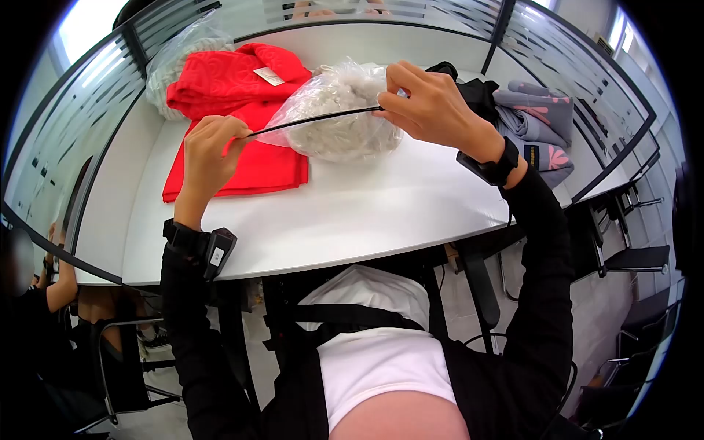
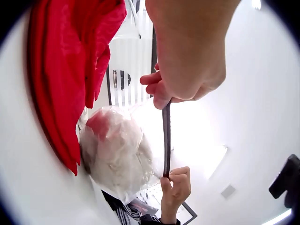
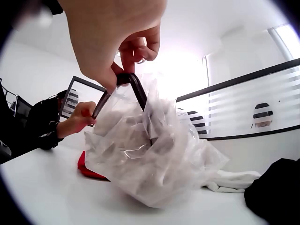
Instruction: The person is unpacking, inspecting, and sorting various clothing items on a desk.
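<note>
Between my two hands a thin black strip point(image 1: 315, 118) is stretched in a nearly straight line, sloping up to the right. My left hand point(image 1: 210, 150) pinches its left end and my right hand point(image 1: 433, 103) pinches it at the right. Below and behind the strip sits a clear plastic bag point(image 1: 341, 136) with whitish, fluffy-looking contents. In the right wrist view, the strip bends under the right fingers and runs down against the crinkled bag point(image 3: 150, 159). Red folded cloth point(image 1: 246, 81) with a pale label point(image 1: 269, 75) lies beside the bag, behind my left hand.
Grey cloth with pink patterns point(image 1: 539, 117) and a black item point(image 1: 478, 95) lie at the right of the white table point(image 1: 381, 198). Another clear bag point(image 1: 165, 84) stands at the back left. Striped glass partitions point(image 1: 81, 103) enclose the table. Another person sits at the left.
</note>
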Demonstrator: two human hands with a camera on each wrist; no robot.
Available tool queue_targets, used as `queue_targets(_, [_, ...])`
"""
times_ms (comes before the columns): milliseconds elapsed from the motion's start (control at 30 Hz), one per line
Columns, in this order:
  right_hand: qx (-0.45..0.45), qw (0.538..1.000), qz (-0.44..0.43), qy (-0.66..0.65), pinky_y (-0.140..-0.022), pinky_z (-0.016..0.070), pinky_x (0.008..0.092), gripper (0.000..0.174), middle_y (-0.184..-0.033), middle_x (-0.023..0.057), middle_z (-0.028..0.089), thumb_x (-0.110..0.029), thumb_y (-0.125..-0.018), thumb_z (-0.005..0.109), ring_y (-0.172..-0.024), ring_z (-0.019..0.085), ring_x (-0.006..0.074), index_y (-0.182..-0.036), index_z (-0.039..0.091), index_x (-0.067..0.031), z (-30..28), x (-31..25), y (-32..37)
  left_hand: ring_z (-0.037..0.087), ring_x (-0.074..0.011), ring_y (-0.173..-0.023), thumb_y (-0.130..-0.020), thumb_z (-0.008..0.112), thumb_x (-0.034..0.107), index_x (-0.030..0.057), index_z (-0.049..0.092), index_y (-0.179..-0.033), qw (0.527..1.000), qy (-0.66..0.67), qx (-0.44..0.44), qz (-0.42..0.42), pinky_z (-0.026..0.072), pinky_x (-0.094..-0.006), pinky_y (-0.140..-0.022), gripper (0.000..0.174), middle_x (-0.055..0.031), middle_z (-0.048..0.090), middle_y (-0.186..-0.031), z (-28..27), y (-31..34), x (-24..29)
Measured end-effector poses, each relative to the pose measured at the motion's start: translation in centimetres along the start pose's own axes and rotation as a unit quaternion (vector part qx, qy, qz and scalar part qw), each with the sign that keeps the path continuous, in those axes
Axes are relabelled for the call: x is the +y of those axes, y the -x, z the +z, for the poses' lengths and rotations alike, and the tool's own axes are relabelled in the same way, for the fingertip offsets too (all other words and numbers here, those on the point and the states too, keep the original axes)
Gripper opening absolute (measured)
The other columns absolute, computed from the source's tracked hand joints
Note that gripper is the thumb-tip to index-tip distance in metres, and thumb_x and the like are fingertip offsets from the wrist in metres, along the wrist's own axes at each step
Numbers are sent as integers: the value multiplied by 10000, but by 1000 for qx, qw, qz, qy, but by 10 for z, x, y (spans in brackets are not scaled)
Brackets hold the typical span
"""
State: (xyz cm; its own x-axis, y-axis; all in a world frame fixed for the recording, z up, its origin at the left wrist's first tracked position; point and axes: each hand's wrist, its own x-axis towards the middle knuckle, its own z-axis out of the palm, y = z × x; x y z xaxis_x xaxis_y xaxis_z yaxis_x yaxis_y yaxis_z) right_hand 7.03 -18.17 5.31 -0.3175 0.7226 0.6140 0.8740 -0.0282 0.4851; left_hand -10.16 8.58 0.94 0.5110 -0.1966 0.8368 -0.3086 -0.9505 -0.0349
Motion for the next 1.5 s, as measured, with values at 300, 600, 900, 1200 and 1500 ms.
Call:
queue_targets(300, [32,996,88,-9,-484,411,258,331,-770,13,443,-261,-635,731,-637,469,146,-779,489,-86,1,2,15,538,-246,-816,-673,659,20,40,509,-804,999,8,-45,-26,419,-329,-731,201,-69,562,-855,0,-10,16])
queue_targets(600, [-81,981,133,-112,-816,427,320,482,-1069,60,489,-88,-603,742,-974,494,252,-986,451,-46,4,3,46,495,-269,-983,-665,681,111,39,510,-809,977,50,-201,59,409,-358,-821,234,-69,486,-1144,19,-25,57])
queue_targets(900, [-129,975,138,-120,-880,385,346,734,-1255,63,419,-110,-616,742,-1071,468,256,-1231,342,-88,41,31,53,372,-316,-1225,-756,598,58,-23,449,-712,909,293,-297,4,359,-355,-939,175,-138,480,-1235,35,-22,38])
queue_targets(1200, [-110,963,164,-183,-733,455,283,474,-1025,23,470,-194,-637,742,-876,525,204,-991,449,-79,55,37,38,348,-334,-1248,-748,636,182,-14,453,-615,854,406,-325,-36,293,-384,-990,300,-195,509,-1203,29,-11,15])
queue_targets(1500, [-69,944,166,-278,-661,439,278,260,-832,36,487,-142,-676,710,-739,532,201,-778,489,-51,61,37,46,369,-304,-1232,-763,618,173,-4,483,-611,823,461,-306,-128,254,-400,-1005,269,-215,502,-1203,28,4,0])
